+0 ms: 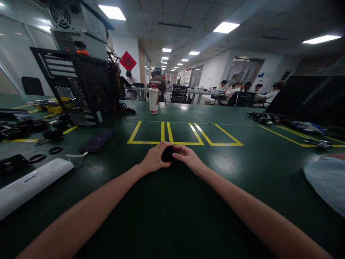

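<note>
A small black rounded object (167, 154) is between my hands, low over the green table (172, 201); its exact kind cannot be made out. My left hand (154, 158) curls round its left side, thumb below and fingers over the top. From the right, my right hand (188, 158) grips the same object, with thumb and fingertips against its edge. Parts of the object are hidden behind the fingers. Just beyond the hands, yellow tape (172, 143) marks several outlined areas on the tabletop.
An open black computer case (81, 90) stands at the left, with a power supply (78, 25) above it. A white power strip (35, 183), black rings and parts lie nearer. A white cup (153, 100) stands ahead. Light blue fabric (326, 180) is at the right; people sit beyond.
</note>
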The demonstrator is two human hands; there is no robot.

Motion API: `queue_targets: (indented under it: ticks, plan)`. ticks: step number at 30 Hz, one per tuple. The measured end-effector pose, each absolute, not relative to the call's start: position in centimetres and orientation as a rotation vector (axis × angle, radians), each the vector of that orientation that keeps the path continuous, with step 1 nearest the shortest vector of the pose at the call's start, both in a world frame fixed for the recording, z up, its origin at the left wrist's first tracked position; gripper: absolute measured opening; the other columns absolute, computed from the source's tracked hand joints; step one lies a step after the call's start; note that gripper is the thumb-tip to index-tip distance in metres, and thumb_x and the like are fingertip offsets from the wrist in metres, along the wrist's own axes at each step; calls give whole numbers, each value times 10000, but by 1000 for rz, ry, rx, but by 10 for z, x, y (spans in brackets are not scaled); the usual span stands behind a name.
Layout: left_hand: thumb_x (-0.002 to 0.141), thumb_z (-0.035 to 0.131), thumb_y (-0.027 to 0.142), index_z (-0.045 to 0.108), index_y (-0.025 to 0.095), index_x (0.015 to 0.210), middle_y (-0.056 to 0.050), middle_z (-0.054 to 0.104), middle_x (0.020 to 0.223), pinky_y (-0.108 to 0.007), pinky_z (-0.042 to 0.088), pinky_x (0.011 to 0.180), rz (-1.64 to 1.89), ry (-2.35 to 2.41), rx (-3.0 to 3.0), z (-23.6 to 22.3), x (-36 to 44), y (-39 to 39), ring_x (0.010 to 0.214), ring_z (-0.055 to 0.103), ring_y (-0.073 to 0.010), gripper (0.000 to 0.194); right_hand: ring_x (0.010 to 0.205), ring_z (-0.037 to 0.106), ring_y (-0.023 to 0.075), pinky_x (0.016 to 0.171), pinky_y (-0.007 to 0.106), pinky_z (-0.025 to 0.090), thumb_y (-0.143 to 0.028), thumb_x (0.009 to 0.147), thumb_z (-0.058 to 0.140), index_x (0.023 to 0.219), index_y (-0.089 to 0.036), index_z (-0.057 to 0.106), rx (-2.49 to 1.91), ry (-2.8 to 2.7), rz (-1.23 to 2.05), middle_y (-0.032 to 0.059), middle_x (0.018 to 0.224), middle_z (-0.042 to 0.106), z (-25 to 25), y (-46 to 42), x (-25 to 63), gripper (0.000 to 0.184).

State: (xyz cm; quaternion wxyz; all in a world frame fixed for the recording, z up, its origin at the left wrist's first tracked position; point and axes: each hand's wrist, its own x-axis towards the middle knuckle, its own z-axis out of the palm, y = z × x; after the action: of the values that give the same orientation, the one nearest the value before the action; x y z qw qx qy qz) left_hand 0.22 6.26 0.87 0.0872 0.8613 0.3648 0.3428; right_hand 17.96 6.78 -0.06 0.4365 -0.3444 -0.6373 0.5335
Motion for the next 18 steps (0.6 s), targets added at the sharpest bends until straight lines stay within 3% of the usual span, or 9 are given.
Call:
queue_targets:
  ticks: [3, 7, 12, 18]
  plan:
    - [636, 645, 231, 365, 247, 1147, -13, 475, 1085, -350, 423, 845, 1017, 1077, 2555, 10, 2, 62, 988, 502, -206, 583, 919, 569, 154, 845, 344, 450, -208, 617, 677, 923, -208, 513, -800, -1561, 1345, 14, 1005, 557, -2, 67, 179, 348]
    - [635, 647, 235, 364, 254, 1151, -13, 475, 1090, -361, 421, 850, 1021, 1074, 2546, 10, 3, 63, 994, 502, -210, 589, 902, 569, 149, 863, 351, 435, -261, 666, 640, 881, -198, 538, -837, -1552, 1243, 21, 959, 581, -3, 67, 178, 245]
    - [631, 652, 236, 373, 257, 1146, -11, 477, 1089, -367, 424, 846, 1018, 1095, 2550, 9, 2, 63, 987, 507, -212, 587, 958, 548, 165, 914, 382, 399, -267, 679, 626, 976, -184, 550, -916, -1543, 1309, 48, 1003, 591, 1, 69, 179, 318]
    - [624, 655, 224, 363, 243, 1147, -13, 478, 1082, -349, 417, 860, 1024, 1084, 2566, 8, 3, 64, 996, 501, -208, 599, 906, 567, 147, 858, 344, 434, -201, 591, 696, 901, -206, 531, -813, -1535, 1343, 7, 963, 577, -2, 68, 179, 351]
